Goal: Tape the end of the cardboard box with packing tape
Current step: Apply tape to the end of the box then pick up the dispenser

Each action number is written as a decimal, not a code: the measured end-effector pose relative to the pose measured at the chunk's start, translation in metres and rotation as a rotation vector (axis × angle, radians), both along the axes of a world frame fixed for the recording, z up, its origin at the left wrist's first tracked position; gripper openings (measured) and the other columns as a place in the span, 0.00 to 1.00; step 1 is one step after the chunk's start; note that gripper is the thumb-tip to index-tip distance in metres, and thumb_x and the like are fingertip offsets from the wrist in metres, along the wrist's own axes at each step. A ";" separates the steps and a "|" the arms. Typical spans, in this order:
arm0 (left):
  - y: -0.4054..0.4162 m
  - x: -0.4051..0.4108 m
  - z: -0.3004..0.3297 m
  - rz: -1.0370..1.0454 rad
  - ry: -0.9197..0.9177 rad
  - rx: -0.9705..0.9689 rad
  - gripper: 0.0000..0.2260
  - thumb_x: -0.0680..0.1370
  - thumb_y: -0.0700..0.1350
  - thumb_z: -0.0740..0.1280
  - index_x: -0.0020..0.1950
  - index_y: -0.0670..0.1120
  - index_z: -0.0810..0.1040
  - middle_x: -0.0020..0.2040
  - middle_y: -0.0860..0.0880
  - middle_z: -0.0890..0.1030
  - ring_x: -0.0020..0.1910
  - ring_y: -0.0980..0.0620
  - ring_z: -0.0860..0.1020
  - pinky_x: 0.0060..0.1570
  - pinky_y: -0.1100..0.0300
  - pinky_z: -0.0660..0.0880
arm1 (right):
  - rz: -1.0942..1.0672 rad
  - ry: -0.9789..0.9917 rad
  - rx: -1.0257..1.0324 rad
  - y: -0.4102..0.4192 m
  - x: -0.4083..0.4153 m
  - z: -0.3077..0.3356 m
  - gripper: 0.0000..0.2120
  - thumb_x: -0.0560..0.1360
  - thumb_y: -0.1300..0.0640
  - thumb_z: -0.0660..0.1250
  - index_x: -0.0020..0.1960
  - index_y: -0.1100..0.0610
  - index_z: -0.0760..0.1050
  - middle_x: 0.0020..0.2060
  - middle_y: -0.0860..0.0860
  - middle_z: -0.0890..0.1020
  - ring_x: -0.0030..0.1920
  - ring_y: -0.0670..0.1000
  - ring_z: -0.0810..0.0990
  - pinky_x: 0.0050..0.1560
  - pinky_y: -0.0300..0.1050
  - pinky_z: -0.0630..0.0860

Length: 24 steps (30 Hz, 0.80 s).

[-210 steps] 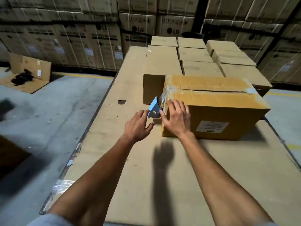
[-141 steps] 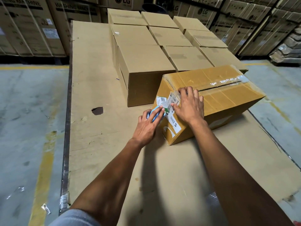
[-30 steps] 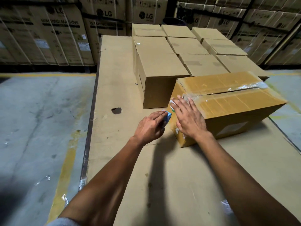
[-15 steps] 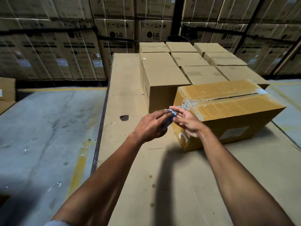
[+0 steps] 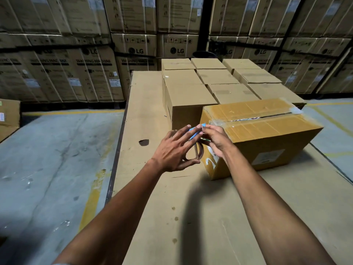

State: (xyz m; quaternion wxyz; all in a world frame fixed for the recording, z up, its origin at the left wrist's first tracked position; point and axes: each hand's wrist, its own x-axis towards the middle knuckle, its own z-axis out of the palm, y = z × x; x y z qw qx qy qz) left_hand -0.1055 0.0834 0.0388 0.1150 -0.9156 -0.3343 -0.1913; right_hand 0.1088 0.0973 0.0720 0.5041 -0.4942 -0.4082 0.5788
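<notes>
The yellow-brown cardboard box (image 5: 267,134) lies on the cardboard-covered platform (image 5: 191,217), clear tape running along its top seam and over its near-left corner. A white label sits on its left end face. My left hand (image 5: 173,150) holds the packing tape roll (image 5: 198,153) just left of that end, fingers spread around the ring. The roll's blue cutter (image 5: 194,131) sticks up by the box's top corner. My right hand (image 5: 216,139) pinches at the cutter's tip against that corner. Whether a tape strip is between those fingertips is hidden.
Several plain closed cartons (image 5: 191,92) stand packed together right behind and left of the box. Tall stacks of LG washing machine cartons (image 5: 95,73) wall the back. The platform's left edge (image 5: 118,142) drops to concrete floor with yellow lines. A dark hole (image 5: 144,142) marks the platform surface.
Both hands rose from the box's left end face to its top corner. My right hand went from flat on the box to pinching at the blue cutter. The view tilted upward.
</notes>
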 end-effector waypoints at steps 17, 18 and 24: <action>0.010 -0.016 -0.020 -0.024 0.156 0.007 0.39 0.83 0.63 0.64 0.89 0.57 0.48 0.90 0.45 0.45 0.87 0.34 0.49 0.71 0.43 0.72 | -0.004 -0.144 -0.141 0.014 0.001 0.003 0.20 0.83 0.42 0.67 0.63 0.57 0.82 0.57 0.56 0.88 0.60 0.55 0.87 0.65 0.55 0.81; 0.010 -0.016 -0.020 -0.035 0.148 -0.002 0.40 0.83 0.62 0.65 0.89 0.57 0.48 0.90 0.45 0.46 0.87 0.34 0.50 0.73 0.42 0.71 | 0.007 -0.170 -0.140 0.016 0.002 0.002 0.20 0.84 0.42 0.65 0.64 0.56 0.82 0.59 0.55 0.88 0.61 0.54 0.86 0.67 0.55 0.80; 0.018 -0.015 -0.026 -0.105 0.086 -0.054 0.38 0.82 0.61 0.65 0.89 0.54 0.56 0.89 0.43 0.51 0.85 0.31 0.56 0.76 0.37 0.69 | 0.036 -0.128 -0.159 0.019 0.001 -0.009 0.22 0.83 0.43 0.67 0.68 0.58 0.78 0.60 0.56 0.87 0.60 0.54 0.88 0.62 0.52 0.83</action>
